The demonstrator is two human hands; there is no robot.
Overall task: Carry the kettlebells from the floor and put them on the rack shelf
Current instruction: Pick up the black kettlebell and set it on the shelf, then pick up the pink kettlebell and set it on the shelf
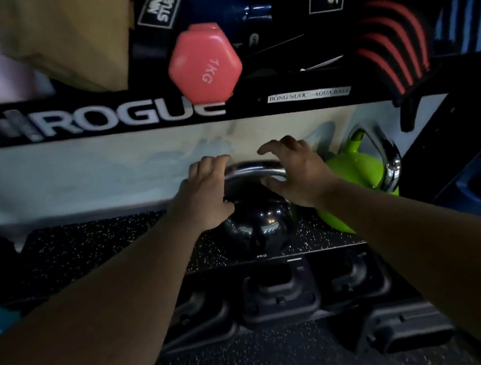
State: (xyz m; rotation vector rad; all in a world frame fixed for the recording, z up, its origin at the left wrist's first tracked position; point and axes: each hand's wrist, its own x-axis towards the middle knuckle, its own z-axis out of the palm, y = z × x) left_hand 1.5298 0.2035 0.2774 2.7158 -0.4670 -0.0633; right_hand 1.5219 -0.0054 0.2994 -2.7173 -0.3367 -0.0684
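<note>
We have both hands at the black kettlebell [254, 225], which sits on the speckled rack shelf [90, 250] at the centre of view. Our left hand [202, 193] rests at the handle's [251, 171] nine o'clock end, fingers close together and curled over it. Our right hand [298, 172] hovers at its three o'clock end, fingers loosely spread and bent, not clamped. A green kettlebell [356, 171] stands just beside, at three o'clock. A pink dumbbell [204, 66] lies on the upper shelf at twelve o'clock.
</note>
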